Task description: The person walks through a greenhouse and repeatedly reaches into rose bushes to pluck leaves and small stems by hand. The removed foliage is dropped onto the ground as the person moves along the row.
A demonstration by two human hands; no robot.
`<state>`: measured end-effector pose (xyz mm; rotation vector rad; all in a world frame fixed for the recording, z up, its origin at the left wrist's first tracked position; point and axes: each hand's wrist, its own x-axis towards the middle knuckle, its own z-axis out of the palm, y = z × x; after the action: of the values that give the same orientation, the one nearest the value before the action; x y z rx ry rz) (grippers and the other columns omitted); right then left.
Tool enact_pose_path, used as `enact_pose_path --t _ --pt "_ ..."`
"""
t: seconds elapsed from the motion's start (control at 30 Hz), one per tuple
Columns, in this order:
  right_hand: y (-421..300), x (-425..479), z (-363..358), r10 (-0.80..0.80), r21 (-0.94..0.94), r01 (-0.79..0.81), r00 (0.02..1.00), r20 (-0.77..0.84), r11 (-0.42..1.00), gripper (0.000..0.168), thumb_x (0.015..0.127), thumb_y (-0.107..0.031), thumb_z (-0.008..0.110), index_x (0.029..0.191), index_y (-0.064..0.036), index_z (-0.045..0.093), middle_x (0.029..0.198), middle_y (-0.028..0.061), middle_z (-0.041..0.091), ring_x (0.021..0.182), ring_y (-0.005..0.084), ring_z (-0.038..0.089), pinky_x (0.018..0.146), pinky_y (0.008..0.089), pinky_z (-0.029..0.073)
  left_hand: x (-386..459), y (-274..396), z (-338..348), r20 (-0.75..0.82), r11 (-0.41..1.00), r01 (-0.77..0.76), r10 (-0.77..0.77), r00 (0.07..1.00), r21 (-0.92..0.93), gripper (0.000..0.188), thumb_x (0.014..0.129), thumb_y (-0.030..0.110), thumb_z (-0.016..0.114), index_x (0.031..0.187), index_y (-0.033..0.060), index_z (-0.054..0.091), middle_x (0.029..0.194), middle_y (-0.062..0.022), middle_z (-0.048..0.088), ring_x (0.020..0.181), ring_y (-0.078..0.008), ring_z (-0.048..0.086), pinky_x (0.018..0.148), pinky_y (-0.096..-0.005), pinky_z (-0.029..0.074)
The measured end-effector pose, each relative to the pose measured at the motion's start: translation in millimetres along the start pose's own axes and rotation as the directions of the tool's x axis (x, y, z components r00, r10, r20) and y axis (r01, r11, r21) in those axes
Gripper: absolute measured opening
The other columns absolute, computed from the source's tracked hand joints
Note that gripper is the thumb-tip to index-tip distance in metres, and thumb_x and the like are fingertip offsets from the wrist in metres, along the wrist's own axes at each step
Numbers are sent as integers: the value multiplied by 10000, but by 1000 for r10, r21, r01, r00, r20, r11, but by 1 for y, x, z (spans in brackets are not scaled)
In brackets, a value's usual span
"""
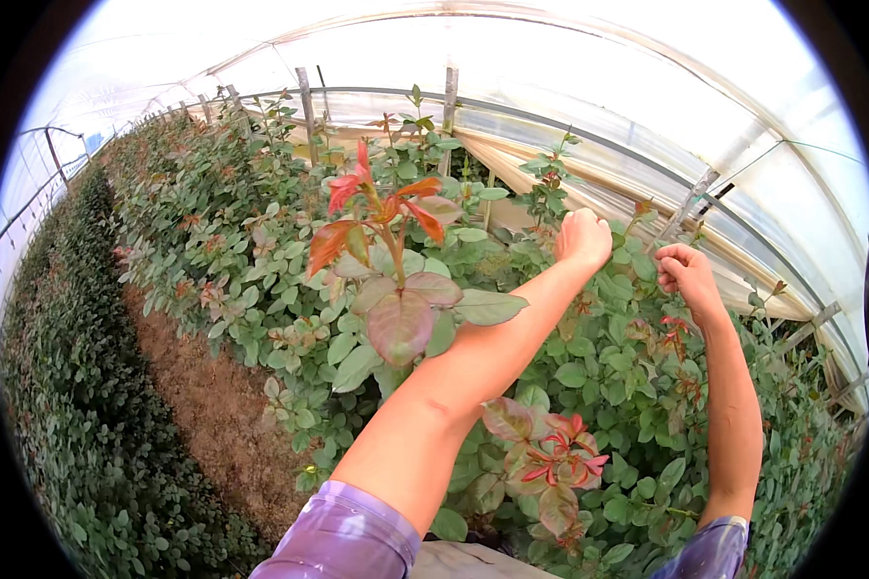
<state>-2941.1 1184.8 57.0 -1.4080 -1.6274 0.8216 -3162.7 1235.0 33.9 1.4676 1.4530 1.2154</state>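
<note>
Both my arms reach over a dense bed of leafy rose bushes (pixel 608 354). My left hand (pixel 584 237) is curled, its back towards me, above green leaves near the far side of the bed; what its fingers hold, if anything, is hidden. To its right, my right hand (pixel 679 269) has its fingers bent and thumb close to them beside a rose leaf (pixel 644 265); whether it pinches something is too small to tell. A tall rose shoot (pixel 391 239) with red young leaves rises in front of my left forearm. Another reddish shoot (pixel 557 456) stands between my arms.
A bare soil path (pixel 203 405) runs along the left, with another row of bushes (pixel 72 405) beyond it. Wooden posts (pixel 450 101), a dark pipe (pixel 594 134) and gathered beige sheeting (pixel 521 163) line the plastic greenhouse wall (pixel 623 79) behind the bed.
</note>
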Motion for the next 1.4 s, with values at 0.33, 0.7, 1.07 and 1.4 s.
enact_pose_path --t 0.33,0.7,1.07,1.4 --pt "-199 -171 14 -472 135 480 877 -90 867 439 1112 -348 407 773 -72 450 902 74 571 715 132 526 673 260 437 -234 25 -180 194 662 -609 731 655 -437 171 952 156 655 943 -9 612 967 -141 615 855 -256 630 765 -367 525" --pt "-300 -284 259 -451 -136 719 559 696 682 233 960 -221 680 1058 -11 656 1002 124 669 798 278 678 675 340 554 -259 -155 -410 191 964 -134 180 965 -229 277 1044 310 595 999 41 643 857 -17 690 735 -84 616 633 -255 498" --pt "-228 -365 367 -319 182 262 766 558 948 199 956 -151 710 1088 -1 711 962 105 717 819 237 693 711 338 565 -14 -207 -372 239 978 -71 118 964 -196 382 906 63 674 1284 35 629 1147 -65 698 1033 -172 642 946 -341 502" --pt "-139 -304 467 -122 119 69 834 538 991 201 1002 -209 627 1130 -65 687 1005 105 692 895 288 690 759 373 553 58 -193 -368 799 932 -360 246 548 -41 270 869 170 761 1070 24 654 948 -20 681 875 -157 616 799 -347 527"
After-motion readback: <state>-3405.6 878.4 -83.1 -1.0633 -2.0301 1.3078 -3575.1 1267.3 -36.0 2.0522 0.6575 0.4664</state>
